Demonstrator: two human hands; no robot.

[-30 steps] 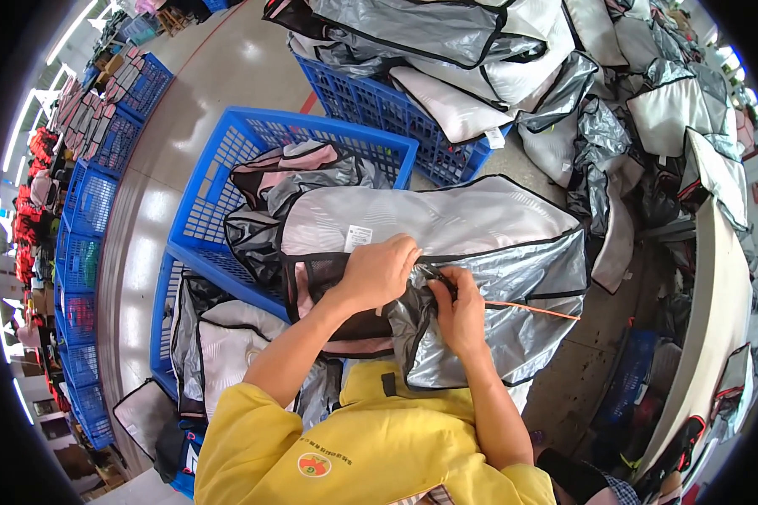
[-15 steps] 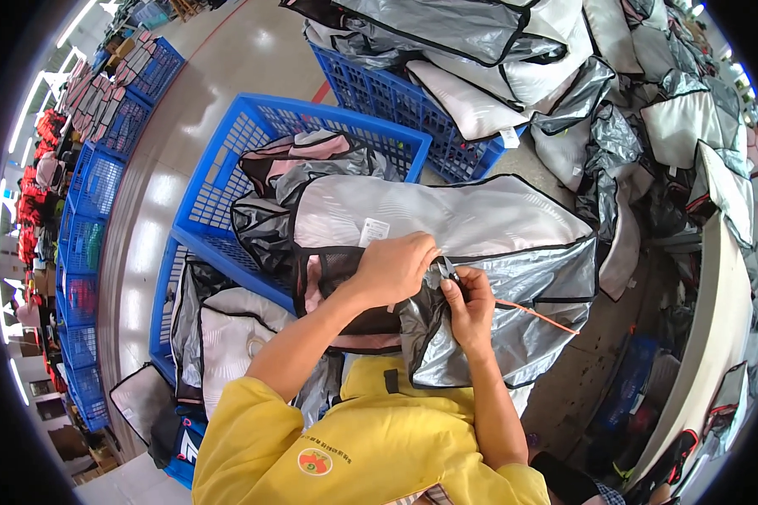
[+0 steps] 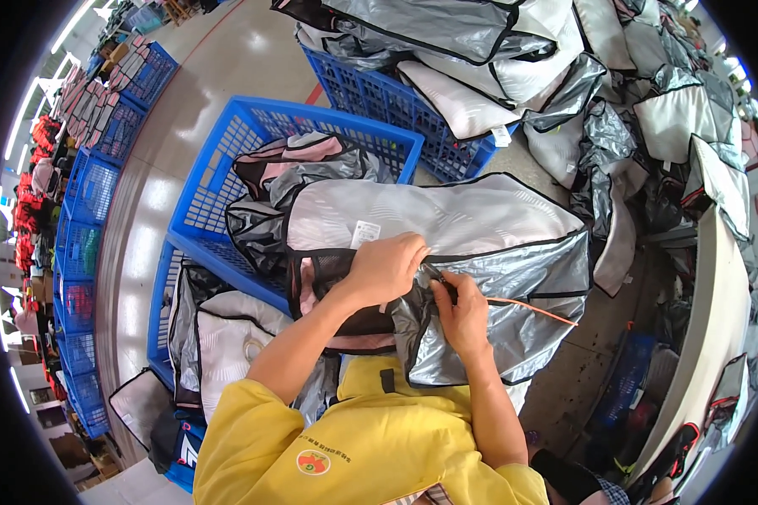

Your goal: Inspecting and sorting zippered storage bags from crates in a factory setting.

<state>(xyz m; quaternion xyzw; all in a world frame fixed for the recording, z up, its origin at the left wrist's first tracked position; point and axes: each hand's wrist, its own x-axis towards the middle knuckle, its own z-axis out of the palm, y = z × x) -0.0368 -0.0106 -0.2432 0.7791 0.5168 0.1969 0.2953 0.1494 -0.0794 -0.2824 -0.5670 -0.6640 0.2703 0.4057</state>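
Note:
A large silver and pale pink-white fabric bag (image 3: 514, 261) with black edging lies across my lap and over a crate's rim. My left hand (image 3: 387, 265) is closed in a pinch at the black edging near the bag's middle; what lies between the fingertips is too small to make out. Close on its right, my right hand (image 3: 463, 313) grips a pair of thread snips (image 3: 434, 272), the blades pointing at the left fingertips. From the right hand an orange cord (image 3: 535, 306) trails right over the silver fabric. A white label (image 3: 365, 233) sits above my left hand.
A blue crate (image 3: 202, 181) with folded bags stands ahead on the left, a second blue crate (image 3: 362, 101) piled with bags behind it. More bags (image 3: 236, 332) lie at my left. Heaped bags (image 3: 678, 122) and a pale table edge (image 3: 699, 311) are at right.
The right hand has shifted slightly left and up, bringing the snips closer to the left fingertips. The left hand keeps its pinch. The whole view has shifted slightly.

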